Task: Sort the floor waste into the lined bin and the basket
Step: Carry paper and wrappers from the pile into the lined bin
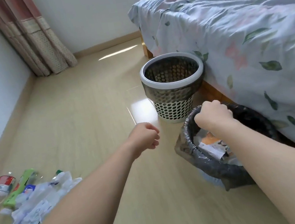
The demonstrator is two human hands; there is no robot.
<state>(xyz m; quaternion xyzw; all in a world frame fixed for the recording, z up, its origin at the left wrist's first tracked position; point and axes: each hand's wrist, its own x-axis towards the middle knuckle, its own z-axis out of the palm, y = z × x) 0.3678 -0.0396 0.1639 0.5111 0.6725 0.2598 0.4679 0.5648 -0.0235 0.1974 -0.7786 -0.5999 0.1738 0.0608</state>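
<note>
Right hand (213, 115): fist over black-lined bin (214, 167), contents if any hidden. Left hand (144, 138): loosely curled, holding nothing, above bare floor (91, 110). Bottle-and-wrapper pile (26, 198): down-left of left hand, the nearer one. Perforated basket (176, 106): beyond bin, against bed (238, 36).

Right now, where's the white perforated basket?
The basket stands on the floor against the bed, just beyond the lined bin under the right hand.

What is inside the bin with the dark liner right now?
Crumpled paper scraps, white with an orange piece, lie in the lined bin. The right hand and its forearm cover part of the opening, so the rest and the bottom are hidden.
</note>
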